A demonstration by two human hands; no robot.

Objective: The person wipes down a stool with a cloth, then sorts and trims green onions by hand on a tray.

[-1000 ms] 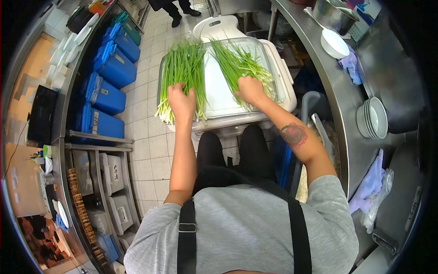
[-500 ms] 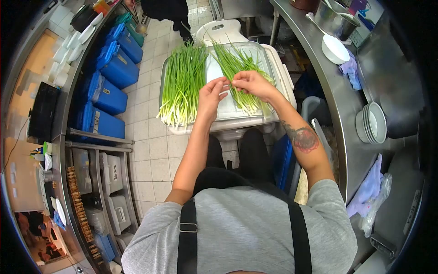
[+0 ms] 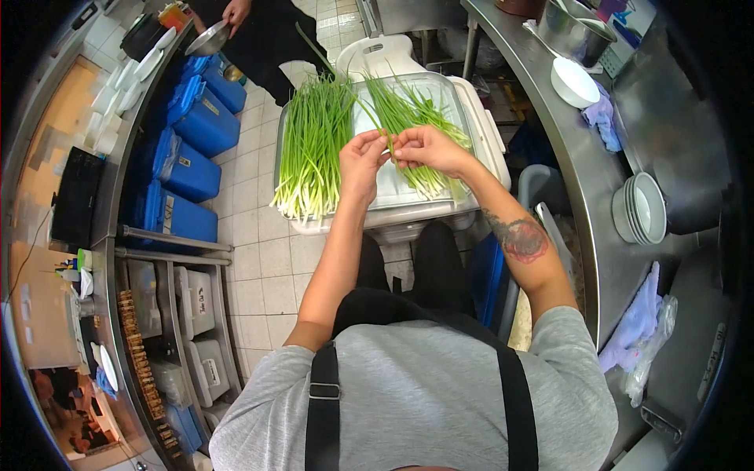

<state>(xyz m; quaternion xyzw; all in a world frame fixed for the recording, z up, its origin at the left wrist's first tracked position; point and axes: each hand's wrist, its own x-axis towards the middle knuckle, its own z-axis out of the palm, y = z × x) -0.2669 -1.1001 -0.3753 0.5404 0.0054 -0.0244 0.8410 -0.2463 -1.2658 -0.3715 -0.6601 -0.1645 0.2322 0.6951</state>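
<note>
My left hand [image 3: 363, 163] and my right hand [image 3: 429, 151] meet over a metal tray [image 3: 385, 196], fingertips pinched together on one green onion [image 3: 377, 122]. Its long leaf runs up and left from my fingers, past the far side of the tray. To the left of my hands lies a thick pile of green onions [image 3: 314, 141], white ends toward me. A smaller bunch of green onions [image 3: 416, 106] lies on the right of the tray, partly hidden behind my right hand.
The tray rests on a white plastic tub [image 3: 493, 149]. Blue lidded bins [image 3: 204, 118] line the left side. A person in dark clothes [image 3: 271, 39] stands beyond, holding a metal bowl [image 3: 208, 39]. A steel counter [image 3: 542, 86] on the right bears white bowls [image 3: 648, 208].
A green onion leaf now shows stretching up from between my fingers, and my hands have come closer together. The other person has come nearer, with a metal bowl in view.
</note>
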